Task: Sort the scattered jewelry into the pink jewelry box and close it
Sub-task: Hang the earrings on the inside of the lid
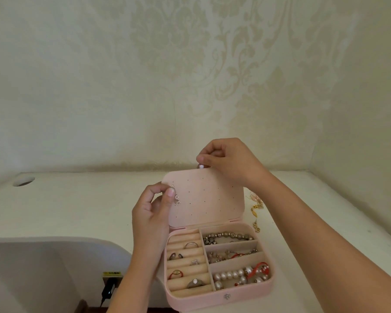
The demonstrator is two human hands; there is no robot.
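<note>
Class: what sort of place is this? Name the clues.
Probably a room at home, perhaps a bedroom: damask wallpaper, a white table set against it, and an open pink jewelry box on the table.

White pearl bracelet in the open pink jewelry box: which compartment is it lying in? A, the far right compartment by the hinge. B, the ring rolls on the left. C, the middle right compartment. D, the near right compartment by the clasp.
D: the white pearl bracelet lies in the right-hand compartment nearest the front clasp of the pink jewelry box.
</note>
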